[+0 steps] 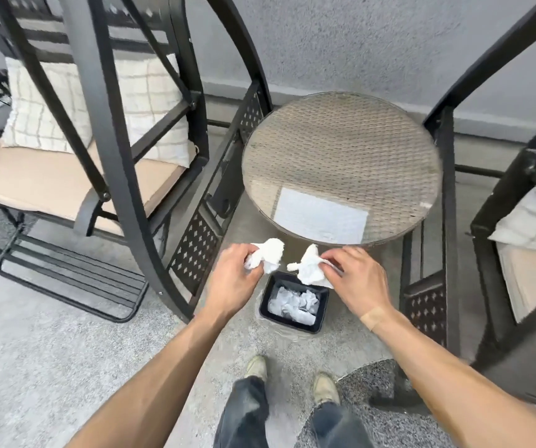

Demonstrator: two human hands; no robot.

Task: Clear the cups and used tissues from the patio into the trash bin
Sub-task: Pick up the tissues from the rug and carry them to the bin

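Above the black rectangular plastic trash bin (293, 302), lower centre, the left hand (234, 279) and right hand (358, 279) each pinch a crumpled white tissue, left wad (268, 255), right wad (308, 268), grips curled closed.

Pretty tight spot tbh. The trash bin (294, 302) sat on the floor just in front of the round wicker table (341, 163), its mouth open from above but already partly filled with crumpled tissues (295, 303). Black swing-chair frame (121, 176) crowded the left side, and another dark frame (447, 195) boxed in the right. The only clear way in was straight down between the two frames, above the bin.
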